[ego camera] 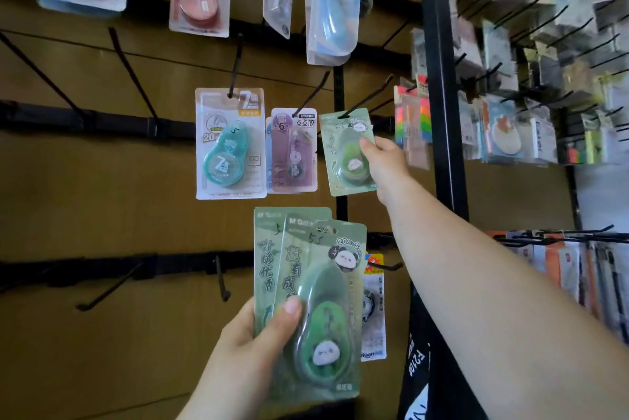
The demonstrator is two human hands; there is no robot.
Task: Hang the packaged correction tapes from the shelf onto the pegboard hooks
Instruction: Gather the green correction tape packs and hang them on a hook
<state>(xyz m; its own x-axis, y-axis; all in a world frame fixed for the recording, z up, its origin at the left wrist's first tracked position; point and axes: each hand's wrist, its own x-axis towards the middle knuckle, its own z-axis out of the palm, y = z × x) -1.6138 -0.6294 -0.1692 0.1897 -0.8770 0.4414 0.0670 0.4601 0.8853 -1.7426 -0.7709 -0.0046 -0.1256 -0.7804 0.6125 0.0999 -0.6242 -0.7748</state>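
Two green panda correction tape packs (320, 283) sit fanned in our left hand (248, 348), thumb curled over their fronts, at lower centre of the frame. Right of centre, our right hand (386, 161) pinches a third green pack (345, 154) by its edge, its top on a black hook (369, 98).

"M&G" on near green pack (323, 310); "7" on teal pack (230, 144); "6" on purple pack (293, 151)
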